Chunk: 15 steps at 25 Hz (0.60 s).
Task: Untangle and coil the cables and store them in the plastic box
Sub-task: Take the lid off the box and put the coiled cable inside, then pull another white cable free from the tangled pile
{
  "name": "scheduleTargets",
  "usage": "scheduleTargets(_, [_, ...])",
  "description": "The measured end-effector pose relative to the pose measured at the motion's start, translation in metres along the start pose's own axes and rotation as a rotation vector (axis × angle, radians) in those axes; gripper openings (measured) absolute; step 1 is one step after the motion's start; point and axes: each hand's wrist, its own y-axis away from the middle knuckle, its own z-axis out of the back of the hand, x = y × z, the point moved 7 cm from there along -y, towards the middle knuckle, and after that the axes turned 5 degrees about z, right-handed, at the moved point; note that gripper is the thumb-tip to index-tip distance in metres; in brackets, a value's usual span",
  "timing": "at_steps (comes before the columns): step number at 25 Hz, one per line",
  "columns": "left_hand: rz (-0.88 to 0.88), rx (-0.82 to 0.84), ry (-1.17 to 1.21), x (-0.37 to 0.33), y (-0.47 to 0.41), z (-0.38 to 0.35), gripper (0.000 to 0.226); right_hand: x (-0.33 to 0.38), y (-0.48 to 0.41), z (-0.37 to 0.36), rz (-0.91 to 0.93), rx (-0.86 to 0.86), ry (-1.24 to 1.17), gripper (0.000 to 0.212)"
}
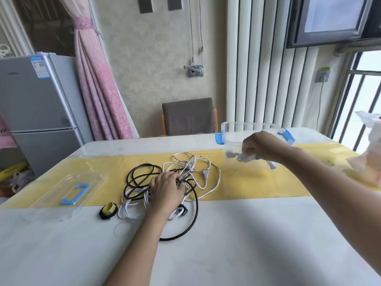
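Early stage: one coiled cable [247, 158] is in the plastic box [231, 129] at 2 o'clock on the table [226, 244], right hand [261, 144] grip pinched on it inside the box. Black-and-white tangle [142, 178] at centre not yet sorted, left hand [167, 188] grip curled round its strands. Lid [68, 188] off at 9 o'clock

Left grip [167, 187], right grip [261, 144] bare; forearms [140, 240] bare.

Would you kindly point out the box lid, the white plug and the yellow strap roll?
box lid [61, 187]: head view, on its clear top.
white plug [205, 172]: head view, on its body.
yellow strap roll [108, 208]: head view, on its yellow band.
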Motion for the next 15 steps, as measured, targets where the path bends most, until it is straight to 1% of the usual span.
scheduleTargets(2, [-0.007,-0.019,0.021,0.002,-0.001,-0.002,0.030,-0.014,-0.015,-0.012,-0.030,0.013,-0.006,0.024])
scheduleTargets(5, [-0.021,-0.008,0.034,0.005,-0.003,-0.005,0.030,-0.026,-0.031,-0.028,-0.055,0.060,0.000,0.033])
scheduleTargets(7, [-0.033,0.007,0.041,0.003,-0.004,-0.006,0.029,-0.034,-0.040,-0.033,-0.066,0.092,-0.033,0.033])
scheduleTargets(8, [-0.038,-0.007,0.081,0.002,-0.004,-0.003,0.027,-0.037,-0.043,-0.035,-0.075,0.101,-0.045,0.032])
scheduleTargets(11, [-0.021,-0.155,0.389,0.005,-0.001,0.021,0.020,-0.042,-0.052,-0.040,-0.112,0.088,0.010,0.024])
scheduleTargets(12, [-0.008,-0.192,0.452,0.009,-0.001,0.030,0.018,-0.042,-0.055,-0.042,-0.128,0.089,0.044,0.022])
scheduleTargets(13, [0.005,-0.200,0.457,0.013,-0.001,0.035,0.016,-0.042,-0.057,-0.044,-0.151,0.081,0.066,0.022])
scheduleTargets(15, [0.037,-0.144,0.419,0.022,-0.004,0.036,0.012,-0.035,-0.059,-0.041,-0.201,0.053,0.101,0.031])
